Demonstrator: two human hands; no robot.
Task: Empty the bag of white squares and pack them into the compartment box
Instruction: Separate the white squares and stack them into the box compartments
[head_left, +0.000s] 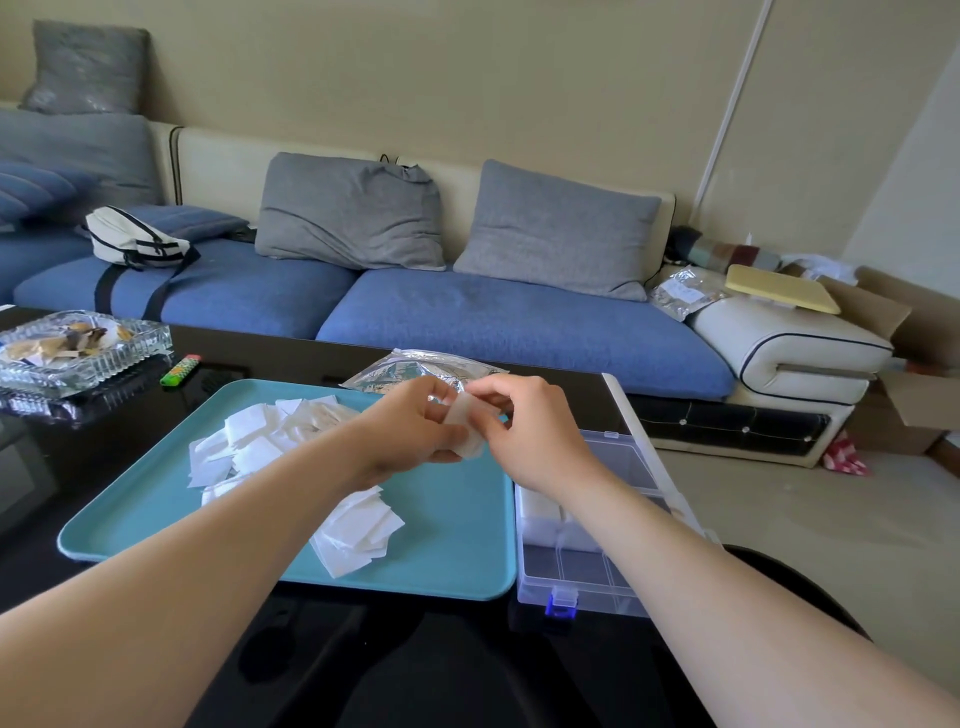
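Head view: a teal tray (457, 551) lies on the dark desk (291, 353), and loose white squares (249, 441) are heaped across its left and middle parts, some of them under the left forearm. Just beyond the far rim of the tray lies the silvery foil bag (415, 370), flat and crinkled, its mouth turned toward the tray; what it contains cannot be seen.

Touching the right edge of the tray stands the clear compartment box (587, 577), its lid (639, 415) tipped back to the right and a blue latch (561, 605) on its near wall. White stacks (540, 514) sit in the left compartments of its middle part, partly hidden by the right forearm.

Above the far half of the tray, the left hand (410, 426) and right hand (530, 431) meet on a small stack of squares (465, 423). The left fingers (441, 410) are curled round its lower side and the right fingers (488, 396) pinch its upper edge, so both hands are clamped on the same stack. It hangs clear of the tray, between the foil bag and the box, and nearer to the loose heap than to the compartments.

On the far left of the desk, a glass ashtray (83, 348) holds scraps and butts, with a green lighter (180, 370) just beside it.
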